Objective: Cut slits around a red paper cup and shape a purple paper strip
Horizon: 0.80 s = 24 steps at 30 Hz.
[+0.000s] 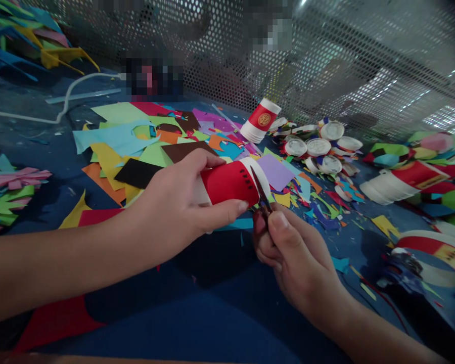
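Note:
My left hand (185, 192) is wrapped round a red and white paper cup (231, 183), which lies on its side in the air above the table. Dark printed marks run along the red band near its right end. In my right hand (288, 242) is a pair of scissors (261, 189), its dark blades pointing up and left against the white end of the cup. The handles are mostly covered by my fingers. Whether the blades cut into the cup wall I cannot tell.
Coloured paper scraps (125, 132) cover the blue table (227, 313) behind my hands. A red and white cup (261, 120) stands tilted at the back, beside several cut cup bottoms (318, 146). More cups (405, 182) lie right. A perforated metal panel (220, 55) rises behind; a white cable (66, 101) runs left.

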Each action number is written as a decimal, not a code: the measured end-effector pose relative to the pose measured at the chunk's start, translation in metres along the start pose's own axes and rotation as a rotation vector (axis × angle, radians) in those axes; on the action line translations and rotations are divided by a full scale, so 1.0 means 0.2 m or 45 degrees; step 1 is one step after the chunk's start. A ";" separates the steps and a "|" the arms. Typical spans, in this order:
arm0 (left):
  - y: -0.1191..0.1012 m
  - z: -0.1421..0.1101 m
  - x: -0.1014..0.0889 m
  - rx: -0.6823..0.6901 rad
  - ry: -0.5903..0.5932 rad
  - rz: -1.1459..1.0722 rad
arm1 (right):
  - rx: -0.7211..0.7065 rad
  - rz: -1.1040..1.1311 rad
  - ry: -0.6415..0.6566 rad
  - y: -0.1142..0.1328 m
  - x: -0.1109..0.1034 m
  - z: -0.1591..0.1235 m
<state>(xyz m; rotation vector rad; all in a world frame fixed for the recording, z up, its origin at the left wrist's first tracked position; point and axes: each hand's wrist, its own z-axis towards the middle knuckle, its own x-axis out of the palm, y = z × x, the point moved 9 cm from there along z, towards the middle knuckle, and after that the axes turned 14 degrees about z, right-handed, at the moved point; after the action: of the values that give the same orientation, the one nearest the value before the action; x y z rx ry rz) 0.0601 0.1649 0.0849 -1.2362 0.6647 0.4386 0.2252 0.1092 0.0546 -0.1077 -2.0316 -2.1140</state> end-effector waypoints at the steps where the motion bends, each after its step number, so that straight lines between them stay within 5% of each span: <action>1: 0.00 0.00 0.00 0.002 -0.002 0.005 | -0.005 -0.008 0.006 0.00 0.00 0.00; 8: -0.02 0.00 -0.02 0.048 -0.009 0.013 | 0.014 -0.013 0.092 0.01 0.01 0.00; 24: -0.04 -0.01 -0.04 0.071 -0.034 0.094 | 0.078 -0.066 0.015 0.00 -0.01 0.01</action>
<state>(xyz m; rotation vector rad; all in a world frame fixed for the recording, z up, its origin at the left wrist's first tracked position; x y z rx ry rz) 0.0596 0.1618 0.0952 -1.1539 0.6971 0.4942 0.2263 0.1105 0.0539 -0.0328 -2.1127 -2.0747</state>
